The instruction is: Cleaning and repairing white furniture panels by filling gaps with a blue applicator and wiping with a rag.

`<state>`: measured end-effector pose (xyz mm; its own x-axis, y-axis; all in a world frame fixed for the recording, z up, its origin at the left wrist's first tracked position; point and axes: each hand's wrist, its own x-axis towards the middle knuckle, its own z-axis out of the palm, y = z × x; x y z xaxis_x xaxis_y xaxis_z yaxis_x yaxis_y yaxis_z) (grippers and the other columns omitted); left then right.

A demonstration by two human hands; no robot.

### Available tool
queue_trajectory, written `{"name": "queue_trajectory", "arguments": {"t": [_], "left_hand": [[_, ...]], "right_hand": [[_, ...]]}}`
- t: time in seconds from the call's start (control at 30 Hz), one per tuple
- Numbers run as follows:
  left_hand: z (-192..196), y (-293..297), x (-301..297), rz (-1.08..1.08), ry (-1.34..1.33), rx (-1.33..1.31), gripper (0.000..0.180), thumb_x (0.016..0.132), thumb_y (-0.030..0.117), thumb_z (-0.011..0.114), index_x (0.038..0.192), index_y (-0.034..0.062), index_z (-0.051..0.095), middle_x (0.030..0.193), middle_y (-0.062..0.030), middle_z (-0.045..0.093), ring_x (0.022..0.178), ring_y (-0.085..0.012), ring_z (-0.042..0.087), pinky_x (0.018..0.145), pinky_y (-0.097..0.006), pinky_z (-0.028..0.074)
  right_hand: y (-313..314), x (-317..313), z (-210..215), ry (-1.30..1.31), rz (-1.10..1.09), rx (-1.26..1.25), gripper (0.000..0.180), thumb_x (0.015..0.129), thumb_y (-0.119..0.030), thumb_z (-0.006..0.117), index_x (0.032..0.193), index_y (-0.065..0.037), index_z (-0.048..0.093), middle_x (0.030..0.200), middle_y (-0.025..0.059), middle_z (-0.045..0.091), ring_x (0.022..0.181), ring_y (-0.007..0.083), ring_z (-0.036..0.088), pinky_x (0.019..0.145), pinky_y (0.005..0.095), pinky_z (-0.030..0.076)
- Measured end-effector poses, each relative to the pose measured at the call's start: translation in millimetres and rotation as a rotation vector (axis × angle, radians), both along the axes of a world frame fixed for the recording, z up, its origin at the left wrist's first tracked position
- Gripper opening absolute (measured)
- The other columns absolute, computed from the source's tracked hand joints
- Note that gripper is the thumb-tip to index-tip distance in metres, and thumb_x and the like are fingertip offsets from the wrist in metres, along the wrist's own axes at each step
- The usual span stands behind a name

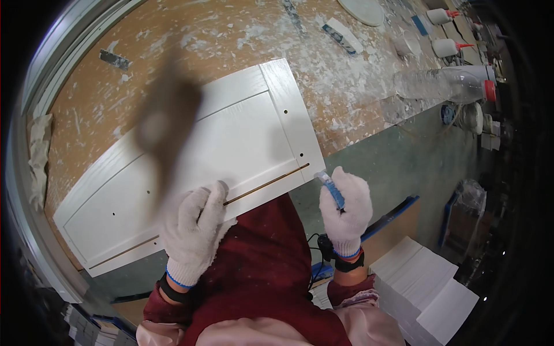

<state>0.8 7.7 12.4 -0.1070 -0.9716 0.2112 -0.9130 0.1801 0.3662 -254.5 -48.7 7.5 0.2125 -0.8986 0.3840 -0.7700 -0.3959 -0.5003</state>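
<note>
A white door-like panel with an arched far edge, a recessed middle, small dark holes and brown slots along its near edge lies across the table. My left hand, in a white knit glove, rests on the near edge with its fingers stretched over the surface. Just off the panel's right end, my gloved right hand is closed around a small blue tool. The tool's pale tip is beside the near right corner; its exact kind is unclear, and whether it touches is hard to see.
A blurred brown object hides part of the panel. White-flecked tabletop holds a pale scraper-like piece, a dark metal piece, glue bottles and a clear plastic bottle. White boards are stacked at lower right.
</note>
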Motion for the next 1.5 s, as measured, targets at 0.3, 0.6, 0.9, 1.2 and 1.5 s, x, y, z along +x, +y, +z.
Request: {"name": "queue_trajectory", "arguments": {"t": [0.3,0.6,0.9,1.2,1.5], "left_hand": [[2.1,2.4,1.7,0.025,-0.013,0.014,0.065,0.065,0.028,0.082,0.126,0.0126,0.064,0.105,-0.0033,0.056,0.093,-0.0241,0.060,0.074,-0.039,0.048],[-0.8,6.0,0.5,0.046,-0.011,0.032,0.065,0.066,0.030,0.081,0.126,0.0154,0.063,0.109,-0.0015,0.057,0.100,-0.0243,0.058,0.082,-0.038,0.048],[-3.2,7.3,0.5,0.060,0.009,0.019,0.067,0.060,0.029,0.083,0.123,0.0162,0.064,0.109,0.0002,0.058,0.100,-0.0241,0.057,0.084,-0.038,0.046],[-7.8,9.1,2.9,0.058,0.055,-0.064,0.069,0.056,0.022,0.085,0.122,0.0162,0.065,0.107,0.0009,0.058,0.099,-0.0231,0.057,0.082,-0.038,0.046],[-13.6,8.7,3.2,0.068,-0.003,-0.113,0.073,0.052,0.025,0.082,0.122,0.0158,0.064,0.107,0.0020,0.054,0.100,-0.0178,0.057,0.081,-0.034,0.048]], "right_hand": [[-3.7,-10.1,2.9,-0.049,-0.024,-0.047,0.046,0.072,0.006,0.074,0.117,-0.002,0.065,0.097,0.0144,0.066,0.083,0.0313,0.063,0.074,0.0367,0.052],[-7.1,-2.8,3.4,-0.058,0.014,-0.064,0.047,0.073,0.006,0.074,0.119,-0.003,0.064,0.099,0.0143,0.066,0.084,0.0304,0.063,0.076,0.0364,0.052],[-25.9,28.6,22.5,-0.071,0.080,0.121,0.042,0.077,0.001,0.072,0.119,-0.003,0.066,0.098,0.0122,0.068,0.085,0.0261,0.066,0.075,0.0328,0.053],[-37.3,37.7,14.0,-0.008,0.108,0.102,0.041,0.077,-0.001,0.071,0.117,-0.009,0.069,0.093,0.0096,0.069,0.083,0.0252,0.068,0.073,0.0334,0.054],[-40.8,40.2,20.9,0.056,0.112,0.108,0.038,0.075,0.000,0.070,0.112,-0.008,0.070,0.089,0.0117,0.066,0.076,0.0253,0.066,0.069,0.0330,0.053]]}}
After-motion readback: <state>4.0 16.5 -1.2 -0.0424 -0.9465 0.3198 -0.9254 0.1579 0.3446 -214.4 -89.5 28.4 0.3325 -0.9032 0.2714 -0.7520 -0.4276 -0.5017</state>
